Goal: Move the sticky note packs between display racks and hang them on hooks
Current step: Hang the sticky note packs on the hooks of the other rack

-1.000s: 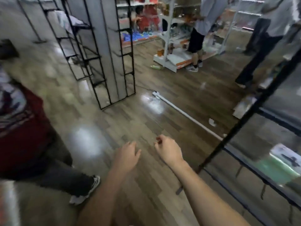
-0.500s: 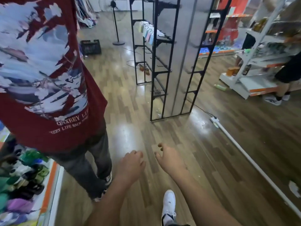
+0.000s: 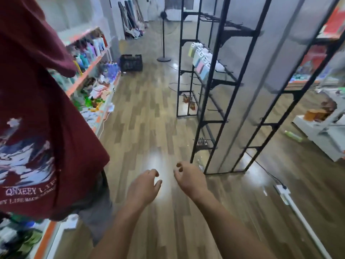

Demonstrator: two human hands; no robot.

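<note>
**Empty hands, packs up ahead**

A person in a red shirt [image 3: 37, 109] stands close on the left. The left hand [image 3: 144, 186] and the right hand [image 3: 189, 181] hang over the floor, fingers loosely curled, holding nothing. The sticky note packs [image 3: 200, 61] hang on the black rack [image 3: 220, 90], far ahead and to the right. The right hand is on their side, so it looks nearer.
</note>
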